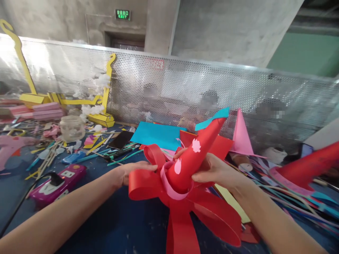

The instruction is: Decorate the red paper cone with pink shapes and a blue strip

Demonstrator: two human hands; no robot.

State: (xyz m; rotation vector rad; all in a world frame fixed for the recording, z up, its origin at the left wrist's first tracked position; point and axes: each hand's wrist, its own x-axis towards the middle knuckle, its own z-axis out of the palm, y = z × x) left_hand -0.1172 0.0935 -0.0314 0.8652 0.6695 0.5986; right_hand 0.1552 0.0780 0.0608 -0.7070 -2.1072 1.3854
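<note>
Head view, red paper cone (194,155) between both hands' fingers (185,152)

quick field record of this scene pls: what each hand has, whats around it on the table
left hand: grips a red paper loop at the base of the cone
right hand: wrapped around the red paper cone
cone details: pink cut-out shapes, pink band at base, teal tip
near left: purple power strip, glass jar, black phone
behind: blue paper sheet, pink cone, perforated metal screen
surface: dark blue table
</note>
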